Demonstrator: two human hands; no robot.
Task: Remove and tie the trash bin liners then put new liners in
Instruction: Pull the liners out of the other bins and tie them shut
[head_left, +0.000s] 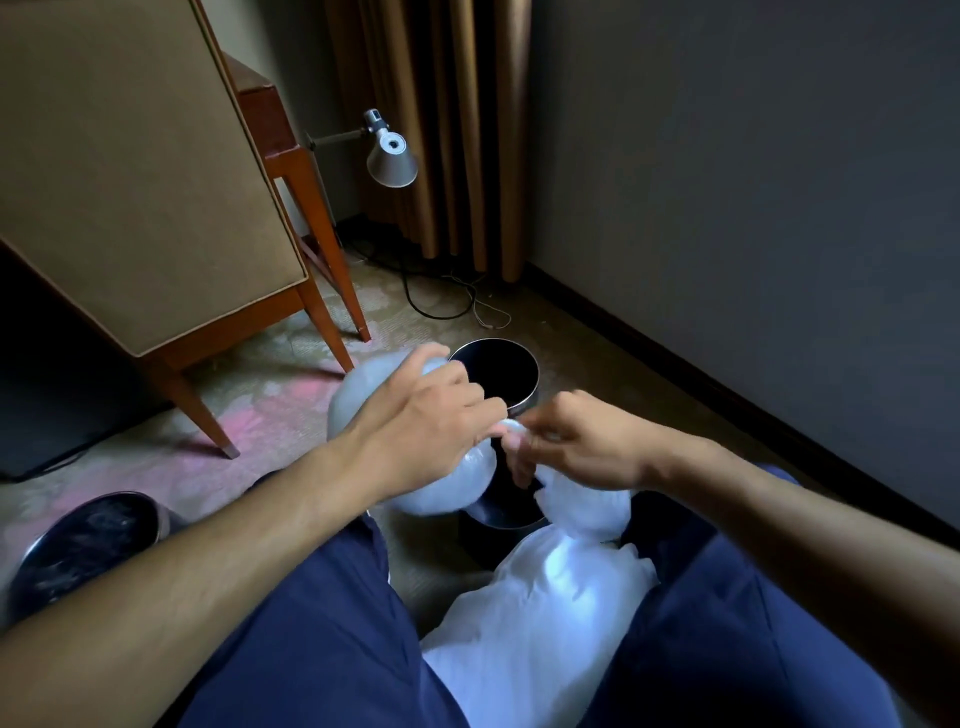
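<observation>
Before bin (535, 366), liner (535, 623) lengthwise toward it

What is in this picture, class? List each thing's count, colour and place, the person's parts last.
armchair: one, tan with brown wooden legs, upper left
lamp: one, silver, top centre
curtain: one, brown, behind the lamp
cables: a few, black and pale, floor below curtain
bin: one, black with silver rim, centre floor
liner: white, count unclear, between the legs up to both grips
round object: one, dark, shiny, lower left
trousers: navy, bottom
left grip: bare hand, holding the liner
right grip: bare hand, holding the liner
</observation>
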